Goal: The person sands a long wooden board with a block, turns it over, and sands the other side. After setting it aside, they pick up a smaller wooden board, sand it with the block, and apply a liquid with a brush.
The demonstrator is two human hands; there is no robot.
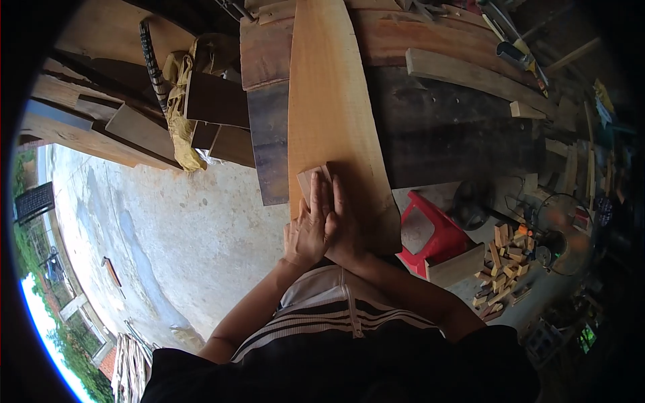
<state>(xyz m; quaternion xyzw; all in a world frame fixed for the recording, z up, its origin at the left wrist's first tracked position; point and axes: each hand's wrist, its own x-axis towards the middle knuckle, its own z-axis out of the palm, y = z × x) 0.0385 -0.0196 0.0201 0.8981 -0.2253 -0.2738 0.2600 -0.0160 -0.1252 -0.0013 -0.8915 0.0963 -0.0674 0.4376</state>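
A small wooden block (310, 178) lies flat on the long pale plank (329, 87), at 12 o'clock from the hands. The left hand (309, 232) overlaps the right hand (346, 228). Neither grip is clamped: the fingers lie straight and close together, pressing on the block's near end. The work likely goes best with even pressure, the block kept flat and moved along the grain. Both forearms reach forward from the body and meet at the wrists. A red stool (437, 232) stands at 3 o'clock.
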